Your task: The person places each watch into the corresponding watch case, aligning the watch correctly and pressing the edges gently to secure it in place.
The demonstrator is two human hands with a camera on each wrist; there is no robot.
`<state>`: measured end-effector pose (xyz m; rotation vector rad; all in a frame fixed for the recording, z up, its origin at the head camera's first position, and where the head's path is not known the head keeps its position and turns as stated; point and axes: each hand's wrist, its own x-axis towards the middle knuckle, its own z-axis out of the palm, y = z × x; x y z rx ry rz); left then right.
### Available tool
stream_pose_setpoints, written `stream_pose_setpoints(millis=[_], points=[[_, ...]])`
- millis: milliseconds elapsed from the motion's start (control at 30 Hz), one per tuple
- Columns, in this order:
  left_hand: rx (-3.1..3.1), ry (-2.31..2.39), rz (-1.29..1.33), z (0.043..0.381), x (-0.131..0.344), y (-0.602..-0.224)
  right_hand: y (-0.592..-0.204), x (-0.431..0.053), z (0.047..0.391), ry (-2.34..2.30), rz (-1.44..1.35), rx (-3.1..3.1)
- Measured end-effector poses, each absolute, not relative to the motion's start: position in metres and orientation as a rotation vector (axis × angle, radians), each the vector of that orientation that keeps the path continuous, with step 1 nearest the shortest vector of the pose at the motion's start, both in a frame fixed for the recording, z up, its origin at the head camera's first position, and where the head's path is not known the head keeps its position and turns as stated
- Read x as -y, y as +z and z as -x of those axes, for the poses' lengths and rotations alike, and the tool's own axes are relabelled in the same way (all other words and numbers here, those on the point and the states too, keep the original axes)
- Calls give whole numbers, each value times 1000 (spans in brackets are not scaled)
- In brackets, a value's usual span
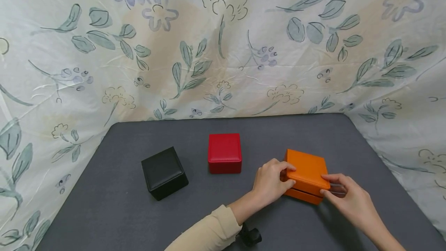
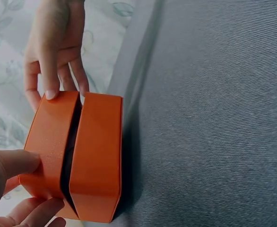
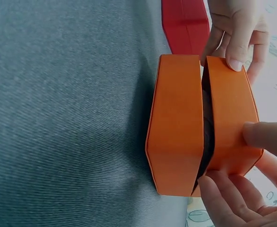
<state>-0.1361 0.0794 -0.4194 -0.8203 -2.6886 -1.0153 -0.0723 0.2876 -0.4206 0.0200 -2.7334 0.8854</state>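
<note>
An orange box [image 1: 303, 196] sits on the grey table at the right, its lid [image 1: 306, 167] raised slightly off the base. Both wrist views show a dark gap between lid [image 2: 51, 130] and base [image 3: 176, 109]; what lies inside cannot be made out. My left hand [image 1: 271, 181] grips the lid's left side, thumb on the front face. At the opposite side my right hand [image 1: 353, 200] holds the lid's right end between thumb and fingers. The base rests on the table, with neither hand plainly gripping it.
A red box [image 1: 224, 154] stands behind and left of the orange one, closed. Farther left is a closed black box [image 1: 164, 173], turned at an angle. A black object [image 1: 251, 236] shows below the left wrist. Floral cloth [image 1: 223, 49] hangs behind the table [image 1: 104, 212].
</note>
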Motion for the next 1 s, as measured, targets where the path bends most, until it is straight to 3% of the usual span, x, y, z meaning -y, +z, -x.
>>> stream_pose_setpoints(millis=[1000], points=[[2783, -996, 911, 129, -71, -429, -430, -288, 66, 865, -104, 2729]])
